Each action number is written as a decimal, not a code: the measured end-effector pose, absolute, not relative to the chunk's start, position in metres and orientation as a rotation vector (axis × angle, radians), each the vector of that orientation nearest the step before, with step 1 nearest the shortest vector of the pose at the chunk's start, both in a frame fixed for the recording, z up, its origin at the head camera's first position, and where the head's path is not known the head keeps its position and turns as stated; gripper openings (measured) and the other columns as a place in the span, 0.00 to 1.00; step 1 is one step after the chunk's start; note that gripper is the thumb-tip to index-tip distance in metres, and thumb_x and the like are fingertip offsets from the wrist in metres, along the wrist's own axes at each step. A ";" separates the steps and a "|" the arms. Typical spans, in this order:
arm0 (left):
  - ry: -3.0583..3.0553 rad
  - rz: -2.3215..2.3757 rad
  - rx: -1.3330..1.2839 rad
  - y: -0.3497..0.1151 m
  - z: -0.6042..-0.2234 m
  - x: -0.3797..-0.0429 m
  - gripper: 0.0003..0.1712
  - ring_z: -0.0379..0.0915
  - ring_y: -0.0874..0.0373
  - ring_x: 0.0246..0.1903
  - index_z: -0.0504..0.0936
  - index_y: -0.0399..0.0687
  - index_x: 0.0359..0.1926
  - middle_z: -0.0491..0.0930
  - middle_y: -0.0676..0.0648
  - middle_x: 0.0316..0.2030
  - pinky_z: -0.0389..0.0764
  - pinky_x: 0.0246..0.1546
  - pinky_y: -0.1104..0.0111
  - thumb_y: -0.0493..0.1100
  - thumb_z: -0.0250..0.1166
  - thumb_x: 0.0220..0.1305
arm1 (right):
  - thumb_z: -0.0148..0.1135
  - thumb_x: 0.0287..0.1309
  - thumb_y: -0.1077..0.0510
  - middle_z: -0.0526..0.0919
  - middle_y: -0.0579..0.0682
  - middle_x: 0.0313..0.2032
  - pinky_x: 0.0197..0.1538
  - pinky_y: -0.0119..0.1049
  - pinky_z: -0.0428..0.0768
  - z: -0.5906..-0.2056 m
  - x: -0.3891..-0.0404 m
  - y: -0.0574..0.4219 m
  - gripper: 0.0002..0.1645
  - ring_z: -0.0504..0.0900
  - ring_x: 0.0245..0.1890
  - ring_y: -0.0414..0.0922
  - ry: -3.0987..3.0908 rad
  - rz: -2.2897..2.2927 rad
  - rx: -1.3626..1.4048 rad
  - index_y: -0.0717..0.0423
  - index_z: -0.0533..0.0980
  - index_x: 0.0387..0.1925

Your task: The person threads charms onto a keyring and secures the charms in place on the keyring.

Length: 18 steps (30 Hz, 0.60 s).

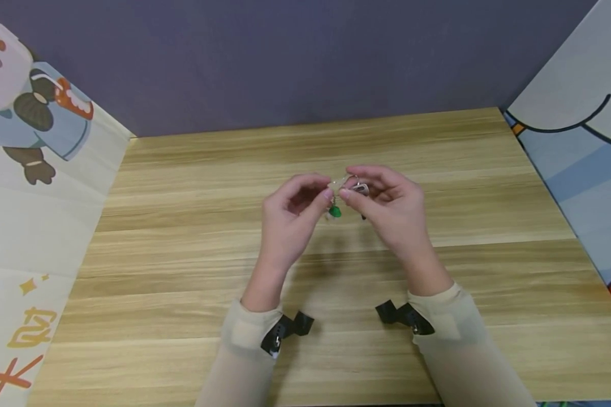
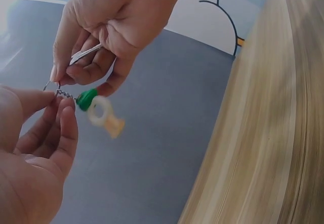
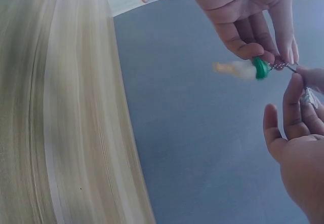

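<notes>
Both hands meet above the wooden table around a keychain with a metal ring and a short chain. My left hand (image 1: 288,217) pinches the keychain by thumb and fingertips where the chain (image 2: 66,95) joins the ring. From that chain hangs a charm with a green top (image 1: 335,211), a white ring-shaped part (image 2: 99,111) and a yellowish end (image 2: 115,127). My right hand (image 1: 399,215) pinches the key ring (image 2: 47,86) between thumb and index finger. A silver key (image 2: 85,54) lies against its curled fingers, partly hidden by them.
The wood-grained table (image 1: 183,271) spreads beneath both hands. A dark blue-grey wall (image 1: 305,62) stands at its back edge, with cartoon-printed panels (image 1: 46,226) on the left and right. Black wrist straps (image 1: 280,336) sit over the pale sleeves.
</notes>
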<state>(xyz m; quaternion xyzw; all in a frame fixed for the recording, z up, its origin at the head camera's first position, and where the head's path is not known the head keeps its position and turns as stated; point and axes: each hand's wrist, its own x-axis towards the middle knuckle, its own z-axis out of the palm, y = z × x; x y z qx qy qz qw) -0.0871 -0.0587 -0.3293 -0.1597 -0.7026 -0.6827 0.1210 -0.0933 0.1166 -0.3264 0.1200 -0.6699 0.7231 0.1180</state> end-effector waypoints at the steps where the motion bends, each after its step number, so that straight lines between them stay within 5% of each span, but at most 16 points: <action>1: -2.044 -1.997 -0.480 -0.059 -0.330 -0.087 0.09 0.85 0.59 0.38 0.86 0.30 0.49 0.88 0.33 0.44 0.91 0.45 0.64 0.31 0.68 0.71 | 0.71 0.57 0.79 0.92 0.36 0.34 0.37 0.28 0.86 -0.327 -0.093 0.117 0.19 0.89 0.37 0.36 -1.954 2.109 0.361 0.73 0.83 0.51; 18: -1.995 -2.078 -0.358 -0.052 -0.334 -0.090 0.07 0.88 0.64 0.31 0.84 0.25 0.45 0.88 0.28 0.39 0.93 0.38 0.60 0.26 0.69 0.68 | 0.70 0.56 0.80 0.90 0.34 0.37 0.43 0.27 0.85 -0.336 -0.098 0.109 0.20 0.88 0.38 0.35 -1.944 1.904 0.476 0.75 0.82 0.52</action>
